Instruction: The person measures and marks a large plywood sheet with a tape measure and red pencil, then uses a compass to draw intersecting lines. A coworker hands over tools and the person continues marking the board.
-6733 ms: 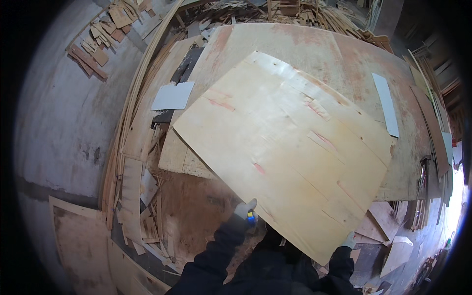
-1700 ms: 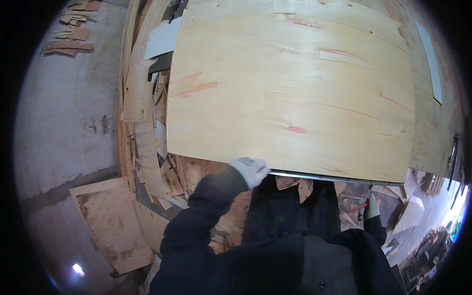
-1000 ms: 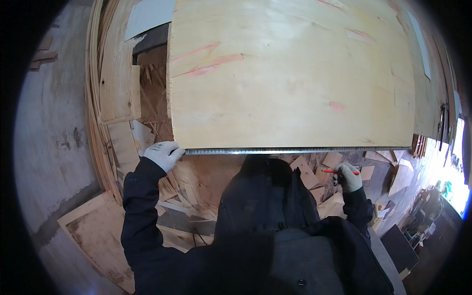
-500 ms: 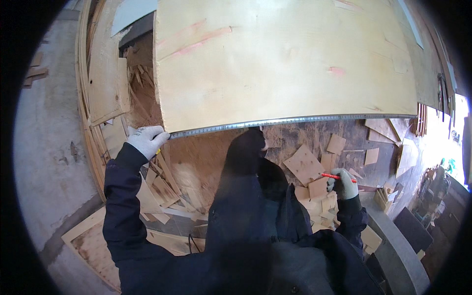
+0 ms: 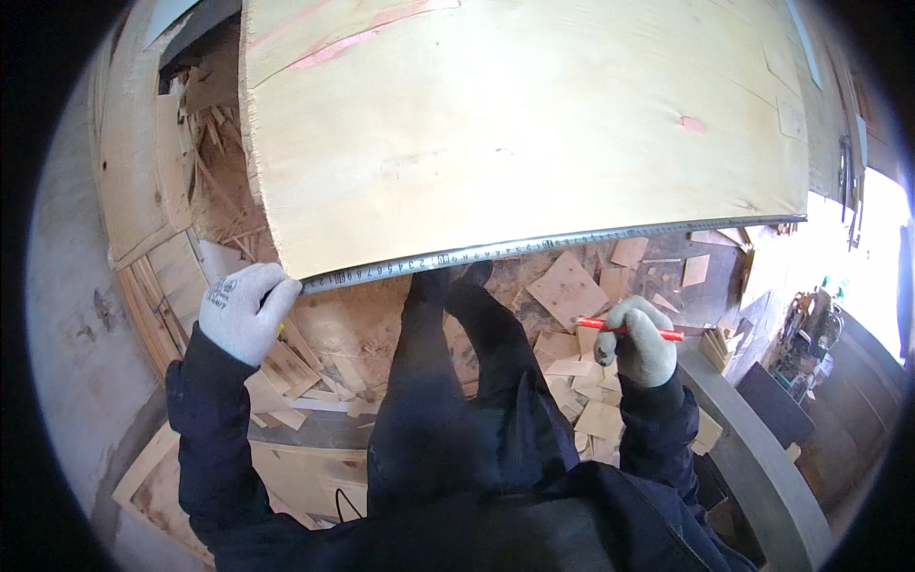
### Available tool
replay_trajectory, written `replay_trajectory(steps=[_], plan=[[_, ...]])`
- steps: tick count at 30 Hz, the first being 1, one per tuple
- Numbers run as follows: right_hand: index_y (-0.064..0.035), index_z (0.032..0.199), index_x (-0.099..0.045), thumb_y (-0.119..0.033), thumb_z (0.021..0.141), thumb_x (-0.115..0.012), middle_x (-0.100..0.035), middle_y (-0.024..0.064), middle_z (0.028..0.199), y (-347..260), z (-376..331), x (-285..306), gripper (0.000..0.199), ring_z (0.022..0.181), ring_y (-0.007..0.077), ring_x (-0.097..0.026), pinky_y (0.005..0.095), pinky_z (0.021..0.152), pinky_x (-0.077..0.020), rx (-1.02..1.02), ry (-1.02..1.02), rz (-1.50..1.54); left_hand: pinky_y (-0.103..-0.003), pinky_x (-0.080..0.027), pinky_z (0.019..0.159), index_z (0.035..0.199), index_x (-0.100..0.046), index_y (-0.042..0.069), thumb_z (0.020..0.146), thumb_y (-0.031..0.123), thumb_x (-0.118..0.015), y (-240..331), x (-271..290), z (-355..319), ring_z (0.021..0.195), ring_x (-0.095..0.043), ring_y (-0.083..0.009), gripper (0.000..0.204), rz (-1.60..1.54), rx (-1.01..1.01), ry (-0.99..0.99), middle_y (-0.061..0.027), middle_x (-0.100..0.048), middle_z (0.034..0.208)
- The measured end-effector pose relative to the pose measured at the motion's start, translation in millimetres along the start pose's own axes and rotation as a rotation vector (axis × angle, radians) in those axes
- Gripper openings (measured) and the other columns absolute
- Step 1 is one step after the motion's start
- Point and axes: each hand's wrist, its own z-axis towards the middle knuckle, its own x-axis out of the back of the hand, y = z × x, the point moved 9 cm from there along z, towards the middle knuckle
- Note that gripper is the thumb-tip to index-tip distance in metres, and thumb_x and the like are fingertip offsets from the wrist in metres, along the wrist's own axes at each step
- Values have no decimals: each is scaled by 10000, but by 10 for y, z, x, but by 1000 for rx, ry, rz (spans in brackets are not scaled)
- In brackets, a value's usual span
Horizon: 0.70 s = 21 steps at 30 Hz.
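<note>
A large pale plywood sheet [image 5: 534,124] with pinkish streaks fills the upper part of the view. Along its near edge runs a metal tape measure blade [image 5: 457,254], stretched from the near left corner to the right end. My left hand [image 5: 245,307], in a white glove, is closed on the tape at that corner; a bit of yellow shows under its fingers, and the case is mostly hidden. A red pencil [image 5: 658,331] is gripped in my gloved right hand [image 5: 643,345], which hangs apart from the sheet, below its edge.
Plywood offcuts [image 5: 572,291] and sawdust litter the floor around my legs. At the left, long wood strips [image 5: 152,305] lie beside a concrete floor [image 5: 71,315]. A curved grey edge [image 5: 753,458] stands at lower right, with cluttered tools [image 5: 808,334] beyond it.
The view has shifted, so the sheet's corner appears farther left and lower. My right hand has come closer to the sheet's edge with the pencil. My left hand stays at the corner.
</note>
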Motion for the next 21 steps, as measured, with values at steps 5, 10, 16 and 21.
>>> replay_trajectory(steps=[5,10,16,21], plan=[[31,1026,-656,-239,1015,-418,-671,138,796,-372,198,-705,361,667,192,-624,303,635,-508,174,-139,2,-389,-485,671,880,-649,15,917,141,-616,33,40,-30,739,-624,-325,135,-60,-38,91,-149,-610,796],[93,1132,-621,-411,1034,-442,-677,186,865,-575,370,-1090,543,749,242,-659,360,686,-544,335,-196,-127,-389,-475,664,858,-630,3,912,121,-622,4,22,-38,730,-616,-327,130,-72,-29,96,-151,-598,786],[71,1084,-653,-144,932,-452,-693,177,948,-574,427,-1353,332,801,206,-667,325,727,-553,157,-120,-364,-387,-485,661,854,-641,17,893,104,-635,8,23,-42,732,-620,-330,96,-75,-36,137,-144,-604,790],[26,1023,-696,-53,865,-585,-712,116,865,-587,496,-1748,209,780,165,-675,294,740,-545,254,-101,-415,-383,-482,641,841,-641,20,872,79,-654,-5,21,-59,701,-618,-315,68,-121,-42,192,-133,-602,777]])
